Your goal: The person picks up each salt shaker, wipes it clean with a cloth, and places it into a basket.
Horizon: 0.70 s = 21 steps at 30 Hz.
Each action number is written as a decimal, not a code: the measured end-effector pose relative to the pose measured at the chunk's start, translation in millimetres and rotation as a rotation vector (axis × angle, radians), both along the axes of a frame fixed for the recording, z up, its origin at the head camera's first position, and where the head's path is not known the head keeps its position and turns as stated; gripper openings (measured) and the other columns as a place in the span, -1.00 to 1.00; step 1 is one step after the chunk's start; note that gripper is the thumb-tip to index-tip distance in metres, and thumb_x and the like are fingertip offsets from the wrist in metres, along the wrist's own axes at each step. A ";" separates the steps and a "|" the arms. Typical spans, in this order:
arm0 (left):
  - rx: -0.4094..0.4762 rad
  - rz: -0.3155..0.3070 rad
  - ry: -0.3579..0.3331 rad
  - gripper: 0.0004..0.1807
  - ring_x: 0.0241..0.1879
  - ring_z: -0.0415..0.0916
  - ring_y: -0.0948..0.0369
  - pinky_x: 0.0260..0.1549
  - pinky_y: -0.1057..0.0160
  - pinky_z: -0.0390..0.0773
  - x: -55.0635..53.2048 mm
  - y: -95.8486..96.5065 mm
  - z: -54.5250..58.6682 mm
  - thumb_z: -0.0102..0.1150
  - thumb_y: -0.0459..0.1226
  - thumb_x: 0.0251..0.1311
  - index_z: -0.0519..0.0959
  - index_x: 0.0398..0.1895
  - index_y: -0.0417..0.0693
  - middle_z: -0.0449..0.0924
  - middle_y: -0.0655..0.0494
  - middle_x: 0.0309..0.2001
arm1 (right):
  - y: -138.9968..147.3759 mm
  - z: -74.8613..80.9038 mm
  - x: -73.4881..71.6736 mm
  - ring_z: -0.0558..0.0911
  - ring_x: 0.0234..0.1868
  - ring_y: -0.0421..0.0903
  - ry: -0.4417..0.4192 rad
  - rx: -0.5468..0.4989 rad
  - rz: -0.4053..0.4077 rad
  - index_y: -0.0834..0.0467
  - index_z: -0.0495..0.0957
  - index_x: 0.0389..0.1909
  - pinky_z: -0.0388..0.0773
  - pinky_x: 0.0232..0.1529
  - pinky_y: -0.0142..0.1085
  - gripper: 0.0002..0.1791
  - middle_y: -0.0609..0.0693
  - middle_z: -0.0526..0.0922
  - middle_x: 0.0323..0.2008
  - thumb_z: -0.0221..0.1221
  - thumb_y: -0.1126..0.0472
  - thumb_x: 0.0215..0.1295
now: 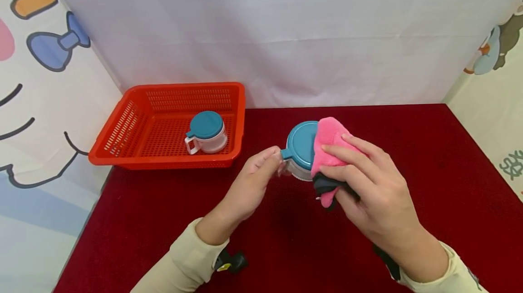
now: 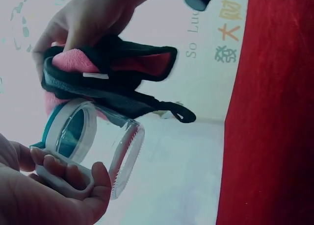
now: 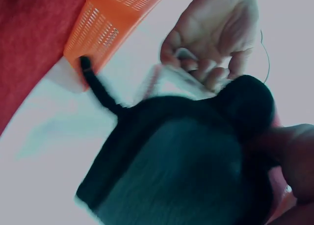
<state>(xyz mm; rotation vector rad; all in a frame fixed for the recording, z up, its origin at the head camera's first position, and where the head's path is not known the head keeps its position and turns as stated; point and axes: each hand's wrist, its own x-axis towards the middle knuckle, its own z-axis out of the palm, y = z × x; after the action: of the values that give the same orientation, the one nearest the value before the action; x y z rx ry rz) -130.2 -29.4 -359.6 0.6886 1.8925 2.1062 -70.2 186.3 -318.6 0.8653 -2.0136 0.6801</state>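
Observation:
My left hand (image 1: 255,179) grips the white handle (image 2: 66,178) of a clear jar (image 2: 117,146) with a teal lid (image 1: 301,144), holding it above the red table. In the left wrist view the fingers pass through the handle loop. My right hand (image 1: 377,193) holds a folded cloth (image 1: 330,141), pink on one face and dark grey on the other, against the right side of the lid and jar. The cloth's dark side and hanging loop (image 2: 181,112) show in the left wrist view. In the right wrist view the cloth hides most of the jar.
A red plastic basket (image 1: 166,162) stands at the back left of the red tabletop (image 1: 261,256). Inside it sits a second clear jar (image 1: 214,144) with a teal lid and white handle. A white curtain (image 1: 286,34) hangs behind, with printed panels at both sides.

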 end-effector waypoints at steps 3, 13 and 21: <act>0.010 -0.010 0.005 -0.70 -0.11 0.39 -0.10 -0.03 0.09 0.41 1.2 -3.0 4.2 -0.17 -0.28 0.56 0.28 -0.43 -0.17 0.30 -0.07 -0.37 | 6.4 -8.0 -1.8 0.58 0.18 0.25 -0.096 -0.198 0.064 0.38 0.69 -0.19 0.44 0.28 -0.32 -0.65 0.28 0.69 0.03 0.17 0.12 0.51; -0.074 -0.133 0.056 -0.71 -0.17 0.36 0.00 -0.02 0.05 0.44 2.1 -13.9 10.4 -0.21 -0.27 0.55 0.30 -0.40 -0.19 0.25 -0.12 -0.39 | 46.6 -19.0 -20.7 0.59 0.15 0.15 -0.716 -0.739 0.439 0.46 0.50 0.06 0.66 -0.01 -0.25 -0.66 0.28 0.59 0.20 0.13 0.68 0.28; -0.173 -0.205 0.099 -0.72 -0.12 0.47 0.02 0.01 0.05 0.53 1.7 -16.4 9.3 -0.17 -0.28 0.55 0.33 -0.40 -0.21 0.32 -0.02 -0.39 | 69.4 4.6 -38.6 0.64 -0.03 0.09 -0.977 -0.511 0.476 0.30 0.54 0.06 0.70 -0.27 -0.23 -0.66 0.17 0.64 0.13 0.11 0.63 0.34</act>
<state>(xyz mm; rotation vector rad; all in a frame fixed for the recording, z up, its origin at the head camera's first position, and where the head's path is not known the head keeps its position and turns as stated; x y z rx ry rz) -128.5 -45.8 -350.3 0.9180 1.9338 1.7923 -108.8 255.7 -314.0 0.7569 -2.2303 2.0989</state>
